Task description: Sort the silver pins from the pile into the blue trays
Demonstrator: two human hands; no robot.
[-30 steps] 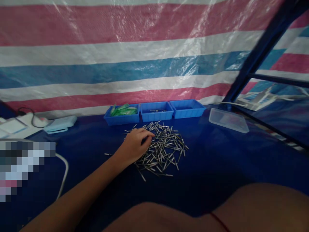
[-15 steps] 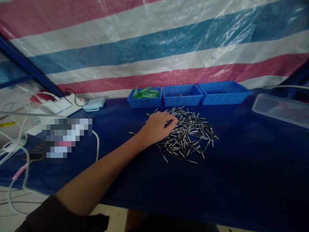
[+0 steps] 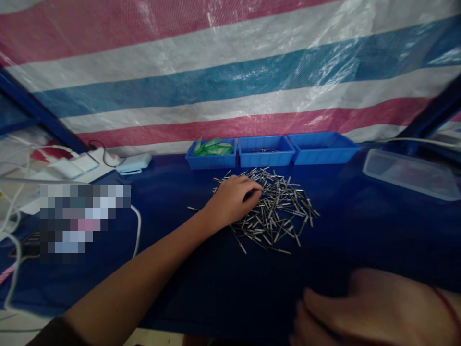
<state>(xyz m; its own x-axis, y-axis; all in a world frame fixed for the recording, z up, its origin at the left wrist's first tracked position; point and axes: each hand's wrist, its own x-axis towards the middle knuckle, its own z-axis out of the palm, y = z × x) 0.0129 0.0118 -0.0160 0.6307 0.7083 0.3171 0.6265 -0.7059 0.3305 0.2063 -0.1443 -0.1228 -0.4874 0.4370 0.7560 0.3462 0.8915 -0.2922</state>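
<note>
A loose pile of thin metal blind rivets (image 3: 275, 209), each with a thicker silvery sleeve at one end, lies on the dark blue tabletop (image 3: 223, 288). My left hand (image 3: 236, 199) rests on the left part of this pile, its thumb and forefinger pinched together at the tips. What sits between those fingertips, if anything, is hidden. Low on the right, my right hand (image 3: 363, 307) is over the near side of the table, apart from the rivets. It is smeared by motion, and its lower fingers run out of view.
Behind the pile stand three blue bins: the left bin (image 3: 212, 162) with green packets (image 3: 214, 148), the middle bin (image 3: 266, 158) with a few rivets, and the right bin (image 3: 324, 154). A clear plastic lid or tray (image 3: 410, 175) lies right. Power strips (image 3: 84, 163) and white cables (image 3: 139, 226) crowd the left.
My right hand has come into view at the lower right. My left hand stays pinched at the pile. The whole view has shifted slightly.
</note>
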